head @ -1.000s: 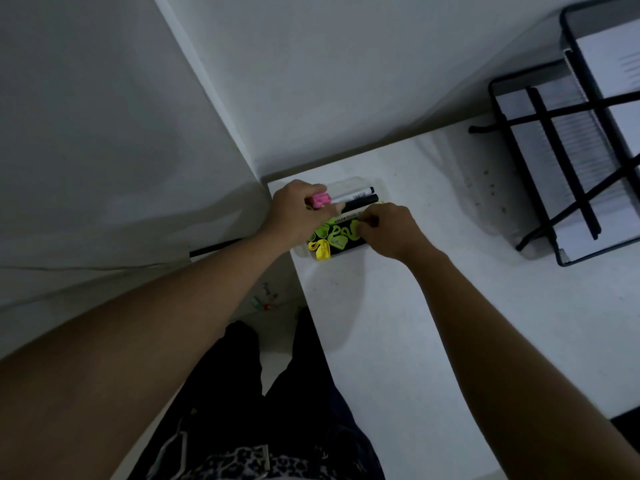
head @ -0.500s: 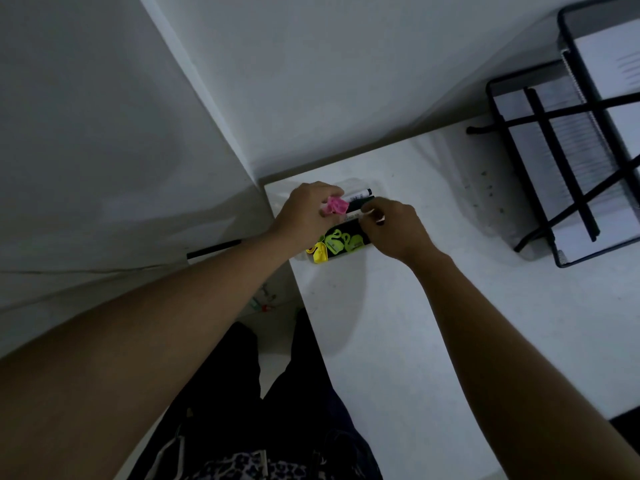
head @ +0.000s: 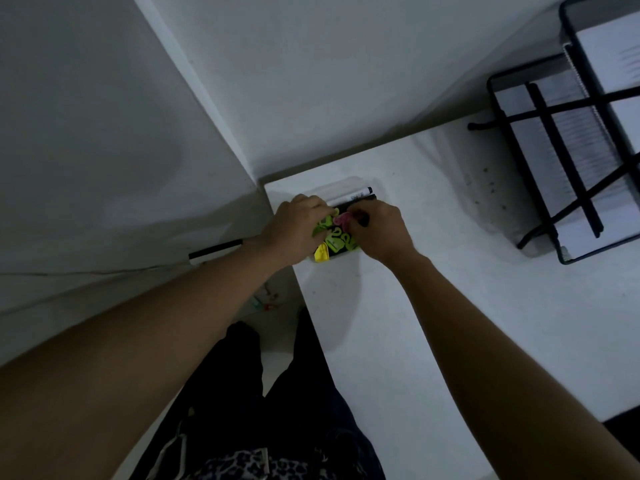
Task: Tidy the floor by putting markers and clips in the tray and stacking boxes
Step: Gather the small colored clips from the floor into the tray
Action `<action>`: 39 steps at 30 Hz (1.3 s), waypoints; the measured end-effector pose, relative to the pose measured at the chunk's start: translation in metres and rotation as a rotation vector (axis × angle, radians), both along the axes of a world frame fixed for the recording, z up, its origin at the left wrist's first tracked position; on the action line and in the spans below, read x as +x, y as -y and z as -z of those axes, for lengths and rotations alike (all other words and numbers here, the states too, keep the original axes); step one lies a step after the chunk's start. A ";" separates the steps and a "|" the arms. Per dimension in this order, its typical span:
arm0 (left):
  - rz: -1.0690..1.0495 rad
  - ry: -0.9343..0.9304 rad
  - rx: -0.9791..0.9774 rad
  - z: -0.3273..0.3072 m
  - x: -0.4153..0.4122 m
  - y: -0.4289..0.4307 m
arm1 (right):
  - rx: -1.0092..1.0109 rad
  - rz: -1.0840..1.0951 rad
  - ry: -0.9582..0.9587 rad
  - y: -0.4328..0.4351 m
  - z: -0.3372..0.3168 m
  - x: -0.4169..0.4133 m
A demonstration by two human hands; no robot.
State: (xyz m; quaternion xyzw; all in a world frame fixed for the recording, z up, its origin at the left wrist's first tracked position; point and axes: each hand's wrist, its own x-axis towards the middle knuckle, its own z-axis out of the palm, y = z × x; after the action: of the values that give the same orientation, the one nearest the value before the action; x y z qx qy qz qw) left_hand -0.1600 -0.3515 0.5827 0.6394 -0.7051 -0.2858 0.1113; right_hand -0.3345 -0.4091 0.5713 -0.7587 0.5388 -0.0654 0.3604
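Tray (head: 346, 186): clear plastic, at the table's (head: 450, 306) far left corner.
Clips (head: 337, 241): green and yellow, heaped inside.
Markers (head: 360, 194): along its far side.
Left hand (head: 294, 230): fingers curled over clips, grip unclear.
Right hand (head: 384, 230): fingers pinching pink clip (head: 343, 220).

Wall corner (head: 256, 174) hems the tray (head: 346, 186); bare desk (head: 450, 306) lies open rightward.

both hands (head: 301, 226) over tray (head: 341, 188) of clips (head: 337, 242)
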 end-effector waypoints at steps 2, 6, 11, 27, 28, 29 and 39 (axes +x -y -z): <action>0.018 0.014 -0.013 0.000 0.001 -0.002 | -0.032 -0.015 -0.008 0.000 0.000 -0.002; 0.046 0.037 -0.045 -0.003 0.000 -0.005 | -0.062 -0.058 -0.019 -0.004 0.000 0.000; 0.038 0.014 -0.064 -0.011 0.000 -0.015 | -0.042 -0.050 0.012 -0.005 -0.002 -0.001; -0.234 -0.096 -0.165 -0.041 0.043 -0.109 | -0.155 0.220 0.184 -0.080 -0.046 0.034; -0.244 -0.101 -0.160 -0.041 0.046 -0.116 | -0.170 0.196 0.188 -0.088 -0.049 0.040; -0.250 -0.110 -0.148 -0.041 0.053 -0.126 | -0.191 0.162 0.183 -0.101 -0.051 0.049; -0.299 -0.222 -0.008 0.012 0.144 -0.275 | -0.138 0.205 0.164 -0.253 -0.021 0.133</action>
State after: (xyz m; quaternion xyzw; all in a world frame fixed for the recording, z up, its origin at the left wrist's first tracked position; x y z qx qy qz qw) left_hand -0.0164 -0.0768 0.5704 0.7010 -0.5868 -0.3322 0.2323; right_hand -0.2018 -0.1557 0.5923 -0.7146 0.5764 -0.2007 0.3417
